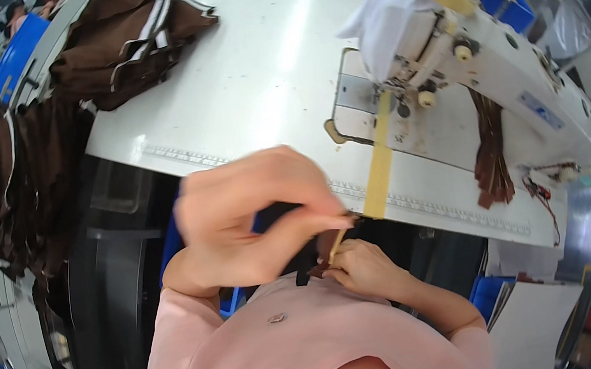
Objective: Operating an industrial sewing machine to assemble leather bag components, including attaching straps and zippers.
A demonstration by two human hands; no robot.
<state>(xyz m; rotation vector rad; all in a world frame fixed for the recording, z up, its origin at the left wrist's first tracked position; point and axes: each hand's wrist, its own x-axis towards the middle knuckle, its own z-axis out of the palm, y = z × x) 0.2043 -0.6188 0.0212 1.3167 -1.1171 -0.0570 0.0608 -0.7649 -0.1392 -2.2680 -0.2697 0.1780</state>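
My left hand [257,211], smeared by motion, is raised in front of the white table's near edge. Its thumb and forefinger pinch the upper end of a small brown fabric strip [328,246]. Lower down, close to my chest, my right hand [367,268] has its fingers closed on the strip's other end. A thin tan line runs along the piece between both hands. Just beyond it, yellow tape [384,173] runs over the table from under the needle area of a white sewing machine [522,77] to the near edge.
Brown garments with white trim [106,52] lie on the table's far left corner, and more brown fabric [19,186] hangs beside it. White cloth [393,21] drapes over the machine head. Brown strips [492,150] lie by the machine. A printed ruler [184,155] follows the near edge.
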